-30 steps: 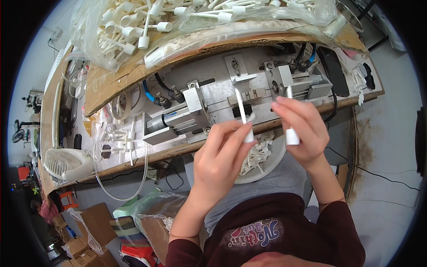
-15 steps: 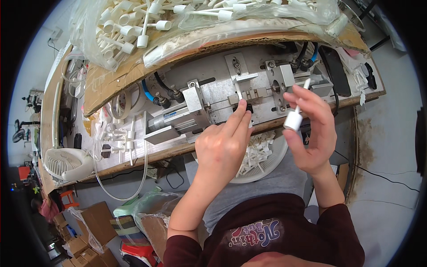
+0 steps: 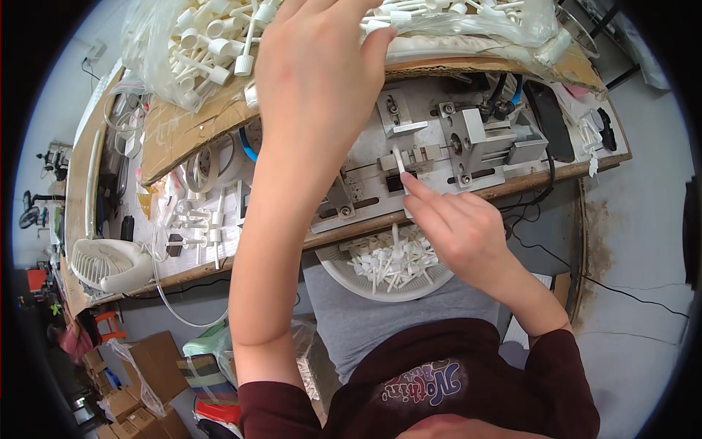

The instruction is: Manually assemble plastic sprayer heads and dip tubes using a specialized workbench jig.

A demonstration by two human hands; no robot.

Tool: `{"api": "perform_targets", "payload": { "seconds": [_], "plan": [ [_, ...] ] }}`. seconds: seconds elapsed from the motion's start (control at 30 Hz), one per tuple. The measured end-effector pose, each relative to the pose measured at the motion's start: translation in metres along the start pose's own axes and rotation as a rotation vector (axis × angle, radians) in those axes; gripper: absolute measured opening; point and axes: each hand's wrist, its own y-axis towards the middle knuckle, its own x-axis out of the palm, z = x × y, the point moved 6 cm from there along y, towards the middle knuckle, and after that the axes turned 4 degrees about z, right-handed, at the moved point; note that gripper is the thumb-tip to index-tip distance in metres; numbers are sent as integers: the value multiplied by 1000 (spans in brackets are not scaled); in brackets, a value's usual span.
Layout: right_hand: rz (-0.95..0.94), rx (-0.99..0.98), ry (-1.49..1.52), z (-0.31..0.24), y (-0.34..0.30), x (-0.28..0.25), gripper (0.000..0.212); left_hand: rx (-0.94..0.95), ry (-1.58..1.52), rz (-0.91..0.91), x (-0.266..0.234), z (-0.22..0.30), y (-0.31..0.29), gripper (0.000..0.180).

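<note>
My left hand (image 3: 311,69) reaches over the pile of white capped stems (image 3: 219,47) at the far side. Its thumb stands apart from the fingers, whose tips are cut off by the upper edge; no held thing shows. My right hand (image 3: 464,230) is at the small metal holder (image 3: 420,156) in the middle of the bench. Its index finger presses on a white capped stem (image 3: 399,159) lying across that holder, and the fingers close about its near end. The thumb is hidden.
A round pale basket (image 3: 376,298) of white parts sits below the bench edge. A metal clamp unit with a cylinder (image 3: 475,139) stands right of the holder; its left counterpart is mostly behind my forearm. A phone (image 3: 550,121) lies at right, a white fan (image 3: 110,267) at left.
My left hand has left the holder and moved up and left to the pile. My right hand has come down and left to the holder; its raised capped stem no longer shows there.
</note>
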Motion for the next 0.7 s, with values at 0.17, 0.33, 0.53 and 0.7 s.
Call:
{"api": "perform_targets", "payload": {
  "seconds": [0.17, 0.33, 0.53, 0.7],
  "plan": [
    [-72, 40, -16, -1, 15, 2, 27, -151, 104, -462, 44, -7, 11, 30],
    [-100, 40, -8, 1, 17, 1, 27, -258, 44, -493, 49, -12, 17, 32],
    [-34, 96, 272, 13, 22, -10, 23, -419, -134, -379, 26, -12, 17, 23],
    [213, 186, 362, 53, 63, -52, 24, -386, -308, -130, -24, 1, -10, 28]
  ]
}}
